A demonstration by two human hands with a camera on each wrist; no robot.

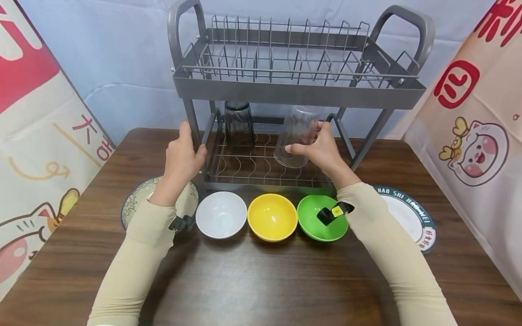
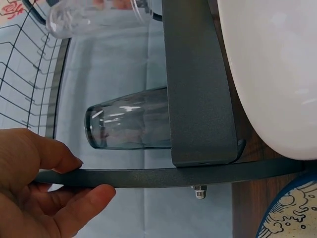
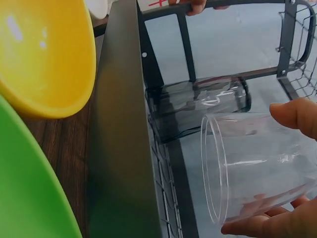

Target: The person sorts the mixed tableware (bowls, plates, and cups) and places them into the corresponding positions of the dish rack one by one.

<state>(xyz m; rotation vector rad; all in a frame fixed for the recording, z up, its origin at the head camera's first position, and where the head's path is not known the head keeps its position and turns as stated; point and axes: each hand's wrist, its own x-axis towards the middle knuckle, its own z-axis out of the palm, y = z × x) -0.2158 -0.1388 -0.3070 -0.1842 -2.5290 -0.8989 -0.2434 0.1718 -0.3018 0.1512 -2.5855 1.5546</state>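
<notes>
My left hand grips the front left post of a grey two-tier dish rack. In the left wrist view, that post lies between thumb and fingers. My right hand holds a clear plastic cup mouth down and slightly tilted, over the right part of the lower wire shelf. Its wide rim shows in the right wrist view. A smoky dark glass stands upside down at the left of the same shelf.
In front of the rack, a white bowl, a yellow bowl and a green bowl stand in a row. A patterned plate lies left, partly under my left arm; a green-rimmed plate lies right. The upper tier has wire dividers.
</notes>
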